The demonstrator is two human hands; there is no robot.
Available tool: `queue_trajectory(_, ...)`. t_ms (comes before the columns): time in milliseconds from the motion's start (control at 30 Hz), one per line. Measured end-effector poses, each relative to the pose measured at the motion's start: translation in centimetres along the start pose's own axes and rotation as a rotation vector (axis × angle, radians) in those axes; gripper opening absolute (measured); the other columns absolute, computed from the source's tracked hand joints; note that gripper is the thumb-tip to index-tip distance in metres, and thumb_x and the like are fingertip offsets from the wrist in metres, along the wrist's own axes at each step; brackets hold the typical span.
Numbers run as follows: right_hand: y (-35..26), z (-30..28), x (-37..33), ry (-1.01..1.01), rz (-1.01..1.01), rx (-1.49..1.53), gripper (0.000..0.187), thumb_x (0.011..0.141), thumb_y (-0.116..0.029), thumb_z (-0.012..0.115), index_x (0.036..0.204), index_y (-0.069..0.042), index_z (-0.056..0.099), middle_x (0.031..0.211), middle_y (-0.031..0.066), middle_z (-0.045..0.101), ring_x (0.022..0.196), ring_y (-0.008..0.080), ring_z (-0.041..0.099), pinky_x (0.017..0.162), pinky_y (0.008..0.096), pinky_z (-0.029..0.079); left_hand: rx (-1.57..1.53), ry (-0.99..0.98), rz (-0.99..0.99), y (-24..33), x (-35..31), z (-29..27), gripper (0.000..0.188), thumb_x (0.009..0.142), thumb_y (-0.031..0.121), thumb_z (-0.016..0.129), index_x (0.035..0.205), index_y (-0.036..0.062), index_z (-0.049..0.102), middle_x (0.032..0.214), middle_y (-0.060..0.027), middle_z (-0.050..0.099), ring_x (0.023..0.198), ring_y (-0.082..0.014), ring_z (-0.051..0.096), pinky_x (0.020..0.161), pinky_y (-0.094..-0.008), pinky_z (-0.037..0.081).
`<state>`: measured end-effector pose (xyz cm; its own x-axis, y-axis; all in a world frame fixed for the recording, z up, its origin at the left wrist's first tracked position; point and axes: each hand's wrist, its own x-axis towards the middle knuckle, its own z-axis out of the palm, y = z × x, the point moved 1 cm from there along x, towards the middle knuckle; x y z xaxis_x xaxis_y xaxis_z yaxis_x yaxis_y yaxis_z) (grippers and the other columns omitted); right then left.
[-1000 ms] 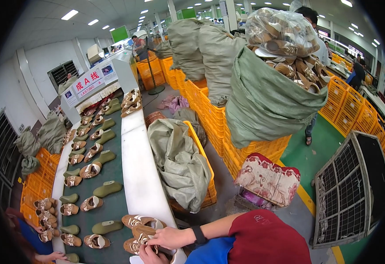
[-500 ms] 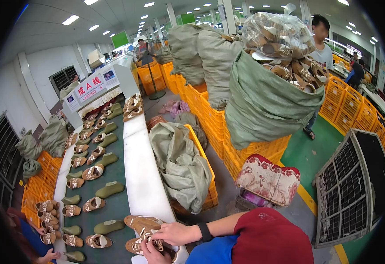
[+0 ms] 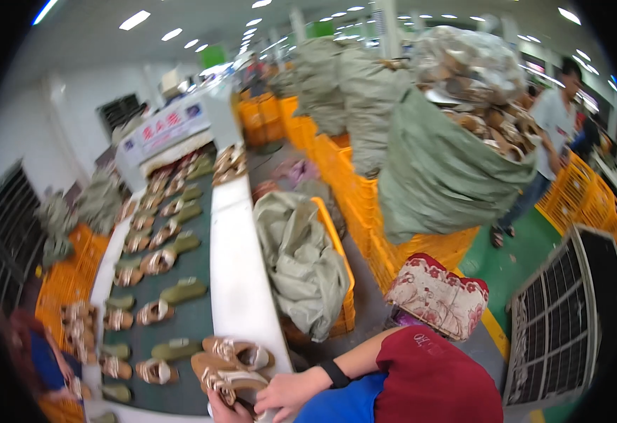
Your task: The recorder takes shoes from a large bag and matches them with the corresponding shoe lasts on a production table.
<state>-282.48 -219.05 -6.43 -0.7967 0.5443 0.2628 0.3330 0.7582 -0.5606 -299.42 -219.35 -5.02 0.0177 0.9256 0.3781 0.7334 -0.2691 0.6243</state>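
Observation:
My left hand grips a brown and white sneaker low in the picture, over the edge of the conveyor line. The fingers of my right hand are curled at the heel opening of that same shoe; their tips are partly hidden. Just behind it, a second brown and white sneaker rests on the white ledge. Left of my hands, the dark green belt carries several similar shoes and olive-green shoe lasts in rows.
An orange crate draped with a grey-green sack stands right of the ledge. Beyond are stacked crates and a big green sack full of shoes. A floral cushion and wire rack are at right. Co-workers stand left and far right.
The view has shifted, so the scene sits further right. The held sneaker has turned and come apart from the one behind it. At right, the walking person has come more into view.

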Motion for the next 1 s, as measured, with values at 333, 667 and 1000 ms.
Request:
queue_trajectory(333, 4.3, -4.8, 6.3, -0.282, -0.128, 0.024, 0.033, 0.077, -0.03, 0.065, 0.103, -0.012, 0.058, 0.088, 0.0095, 0.058, 0.077, 0.0305, 0.061, 0.064, 0.0408, 0.048, 0.064, 0.197, -0.05, -3.7, -2.0, -2.1, 0.068, 0.072, 0.011, 0.07, 0.131, 0.001, 0.037, 0.12, -0.0228, 0.052, 0.11, -0.0372, 0.051, 0.09, -0.0398, 0.044)
queue_trajectory(667, 9.5, -6.9, 28.3, -0.589, -0.156, 0.01, 0.04, 0.074, -0.03, 0.068, 0.103, -0.004, 0.059, 0.094, 0.0145, 0.064, 0.084, 0.0276, 0.061, 0.072, 0.0344, 0.047, 0.358, -0.112, -0.777, -9.3, -20.0, -3.9, 0.05, 0.074, 0.016, 0.067, 0.118, 0.0009, 0.048, 0.097, -0.0225, 0.06, 0.087, -0.0388, 0.057, 0.074, -0.0431, 0.047)
queue_trajectory(1000, 8.9, 10.4, 34.5, -0.384, -0.114, 0.611, 0.036, 0.074, -0.027, 0.07, 0.097, -0.002, 0.06, 0.094, 0.0137, 0.063, 0.085, 0.022, 0.062, 0.073, 0.0325, 0.049, 0.206, 0.236, -1.038, -9.8, -16.6, -3.2, 0.055, 0.08, 0.017, 0.064, 0.128, 0.0035, 0.042, 0.103, -0.0239, 0.06, 0.095, -0.0352, 0.059, 0.078, -0.0397, 0.047)
